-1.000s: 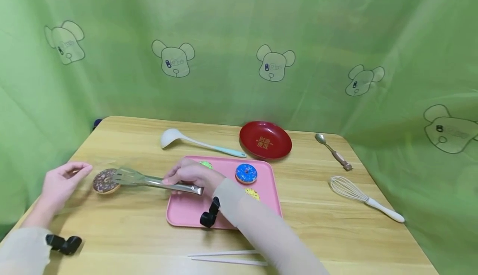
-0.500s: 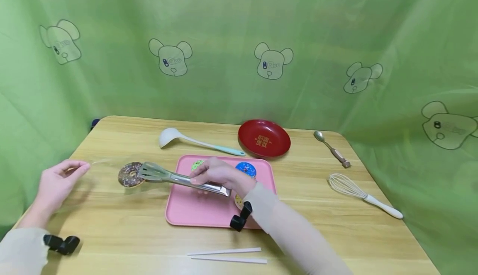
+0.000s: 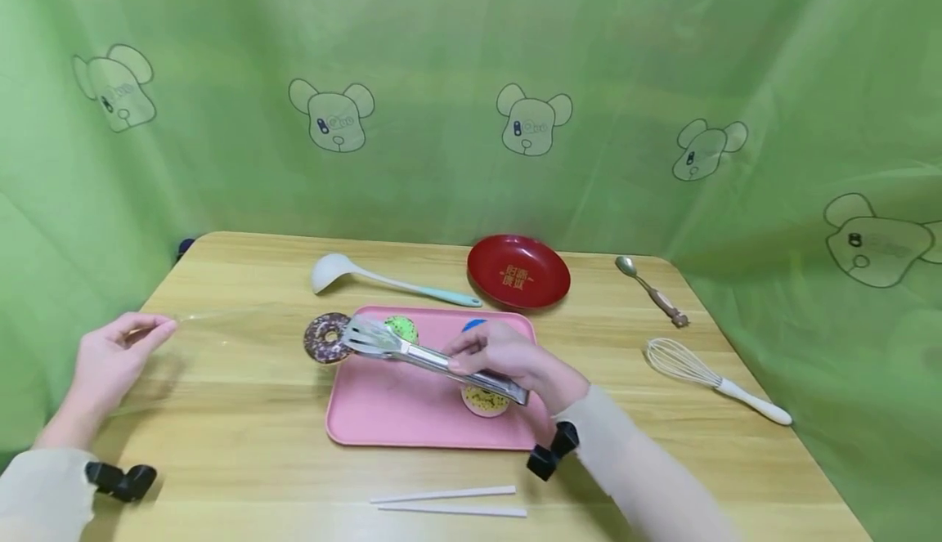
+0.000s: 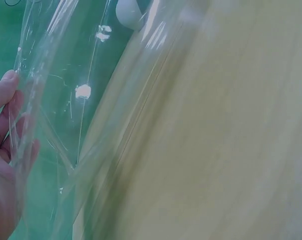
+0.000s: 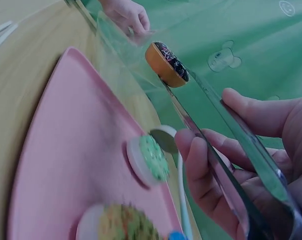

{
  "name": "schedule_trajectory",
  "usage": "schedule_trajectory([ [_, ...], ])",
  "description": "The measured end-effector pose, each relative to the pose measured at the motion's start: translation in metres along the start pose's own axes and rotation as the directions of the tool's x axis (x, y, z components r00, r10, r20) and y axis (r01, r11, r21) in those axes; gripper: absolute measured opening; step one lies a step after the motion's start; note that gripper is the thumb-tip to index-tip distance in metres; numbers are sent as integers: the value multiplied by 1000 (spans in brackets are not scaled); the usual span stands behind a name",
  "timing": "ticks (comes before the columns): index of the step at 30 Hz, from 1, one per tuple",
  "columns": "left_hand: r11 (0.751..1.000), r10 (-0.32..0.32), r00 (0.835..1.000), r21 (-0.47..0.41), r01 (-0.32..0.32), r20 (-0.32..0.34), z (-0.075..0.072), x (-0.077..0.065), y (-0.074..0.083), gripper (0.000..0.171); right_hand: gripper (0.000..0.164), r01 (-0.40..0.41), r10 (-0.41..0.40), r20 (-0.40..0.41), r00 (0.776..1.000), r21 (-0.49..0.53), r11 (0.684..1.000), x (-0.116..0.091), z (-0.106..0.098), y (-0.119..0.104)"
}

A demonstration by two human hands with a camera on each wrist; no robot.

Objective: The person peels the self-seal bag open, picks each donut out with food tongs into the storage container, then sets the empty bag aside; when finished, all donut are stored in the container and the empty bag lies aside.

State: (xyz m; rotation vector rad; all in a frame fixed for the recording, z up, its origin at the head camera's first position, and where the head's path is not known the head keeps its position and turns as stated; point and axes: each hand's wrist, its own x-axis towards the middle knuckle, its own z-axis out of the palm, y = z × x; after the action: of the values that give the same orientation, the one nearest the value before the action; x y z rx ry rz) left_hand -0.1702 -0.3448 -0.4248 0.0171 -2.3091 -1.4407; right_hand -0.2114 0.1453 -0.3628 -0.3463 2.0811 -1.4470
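At the left of the head view, my left hand (image 3: 114, 362) pinches the edge of a clear plastic bag (image 4: 43, 120) between thumb and fingers. My right hand (image 3: 515, 358) holds metal tongs (image 3: 459, 370) over a pink tray (image 3: 397, 427). The tongs' tips grip a chocolate donut (image 3: 324, 339) with sprinkles, held up in the air by the tray's left edge. In the right wrist view the donut (image 5: 166, 65) is tilted on its side between the tips. A green donut (image 3: 401, 329), a yellow donut (image 3: 486, 402) and a partly hidden blue donut (image 3: 473, 324) lie on the tray.
Behind the tray lie a white ladle (image 3: 390, 280) and a red plate (image 3: 518, 272). A small spoon (image 3: 653, 293) and a whisk (image 3: 714, 380) are on the right. White chopsticks (image 3: 449, 503) lie near the front. Green curtain (image 3: 441, 182) surrounds the wooden table.
My right hand has moved right with the tongs, carrying the chocolate donut away from my left hand and out to the tray's left edge. My left hand has stayed almost in place.
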Motion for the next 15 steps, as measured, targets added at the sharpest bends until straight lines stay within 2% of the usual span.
schedule_trajectory([
  [4, 1000, -12, 1000, 29, 12, 4, -2, 2, 1, 13, 33, -6, 5, -41, 999, -29, 1000, -20, -14, 9],
  [7, 998, -20, 1000, 55, 19, 10, -3, 5, 3, 13, 33, -24, 23, -39, 999, -25, 999, -36, -21, 16],
  [11, 997, -27, 999, 67, 26, 16, -3, 7, 5, 17, 32, -48, 48, -12, 999, 9, 999, -54, -23, 25],
  [15, 997, -29, 1000, 76, 28, 4, -3, 7, 3, 22, 29, -35, 35, -16, 999, -13, 999, -67, -21, 31],
])
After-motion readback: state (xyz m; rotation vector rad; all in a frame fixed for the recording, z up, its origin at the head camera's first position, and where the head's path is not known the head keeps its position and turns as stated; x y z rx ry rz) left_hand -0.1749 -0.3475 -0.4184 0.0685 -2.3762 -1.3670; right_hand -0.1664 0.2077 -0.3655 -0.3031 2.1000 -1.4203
